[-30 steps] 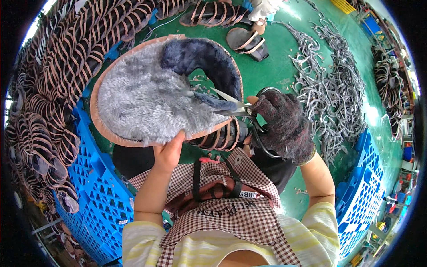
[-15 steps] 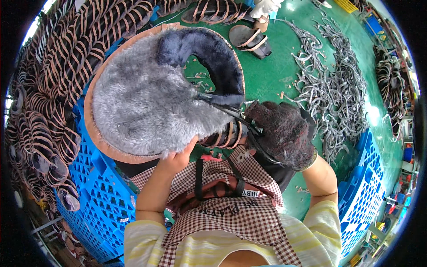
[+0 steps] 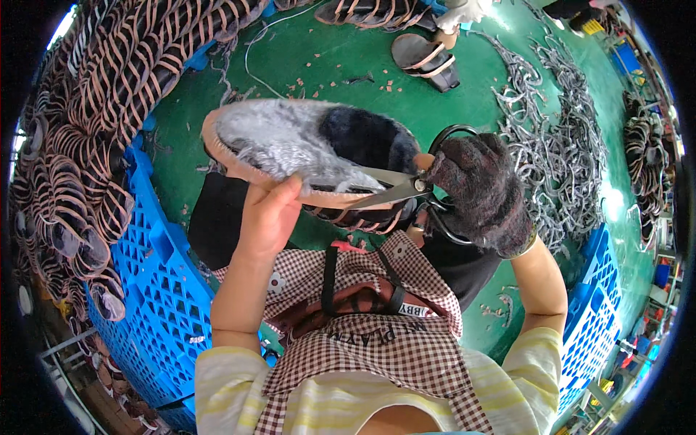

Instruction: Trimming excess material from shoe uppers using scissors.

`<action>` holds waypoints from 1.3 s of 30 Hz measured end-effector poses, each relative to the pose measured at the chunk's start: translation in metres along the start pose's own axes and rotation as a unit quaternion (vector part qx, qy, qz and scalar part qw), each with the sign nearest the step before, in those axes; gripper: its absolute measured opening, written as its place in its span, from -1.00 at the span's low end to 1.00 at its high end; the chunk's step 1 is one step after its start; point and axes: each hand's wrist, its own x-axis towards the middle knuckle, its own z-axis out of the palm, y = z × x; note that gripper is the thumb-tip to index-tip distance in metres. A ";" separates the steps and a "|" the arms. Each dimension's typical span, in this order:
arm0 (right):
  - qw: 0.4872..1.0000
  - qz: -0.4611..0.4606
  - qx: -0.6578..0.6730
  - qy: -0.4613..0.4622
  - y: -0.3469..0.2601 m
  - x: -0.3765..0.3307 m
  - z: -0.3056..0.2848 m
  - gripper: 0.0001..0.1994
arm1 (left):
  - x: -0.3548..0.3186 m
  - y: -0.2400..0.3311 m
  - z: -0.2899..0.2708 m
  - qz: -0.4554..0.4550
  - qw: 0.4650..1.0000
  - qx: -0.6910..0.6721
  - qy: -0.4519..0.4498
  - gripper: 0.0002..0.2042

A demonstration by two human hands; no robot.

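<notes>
My left hand (image 3: pixel 267 217) grips the near edge of a fur-lined shoe insole (image 3: pixel 290 145), grey fur at its left and dark fur at its right, with a tan rim. My right hand (image 3: pixel 482 192) wears a dark knitted glove and is shut on black-handled scissors (image 3: pixel 406 190). The scissor blades point left and lie along the insole's near edge, by the fur. Under the insole a strappy sandal (image 3: pixel 362 217) shows partly.
A blue plastic crate (image 3: pixel 156 290) stands at my left, piled with brown strappy sandals (image 3: pixel 65 181). On the green table (image 3: pixel 348 65) lie a loose sandal (image 3: pixel 424 58), small scraps and a heap of grey strips (image 3: pixel 558 145). Another blue crate (image 3: pixel 602 319) is at right.
The insole has tilted from facing me to nearly flat and moved lower. My left hand shifted its grip along the near edge, and the scissors now lie against the rim.
</notes>
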 end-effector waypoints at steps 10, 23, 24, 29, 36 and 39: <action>0.999 0.025 0.009 0.039 -0.017 -0.001 0.013 -0.57 | 0.008 -0.001 0.004 0.050 0.996 0.018 -0.068 -0.78; 0.959 0.121 0.241 0.086 -0.019 0.010 0.033 -0.47 | 0.003 -0.025 0.001 -0.038 0.995 0.088 -0.010 -0.85; 0.973 0.082 0.201 0.076 -0.021 0.012 0.045 -0.53 | 0.002 -0.028 0.000 -0.051 0.993 0.105 -0.026 -0.86; 0.985 -0.122 0.108 0.050 -0.026 0.014 0.061 -0.52 | 0.005 -0.026 -0.023 -0.089 0.993 0.076 -0.017 -0.62; 0.965 -0.243 0.095 0.036 -0.031 0.007 0.054 -0.87 | 0.061 -0.054 -0.135 -0.435 0.886 0.117 0.113 -0.44; 0.958 -0.271 0.093 0.025 -0.023 0.001 0.048 -0.84 | 0.066 -0.038 -0.109 -0.385 0.906 0.161 -0.072 -0.61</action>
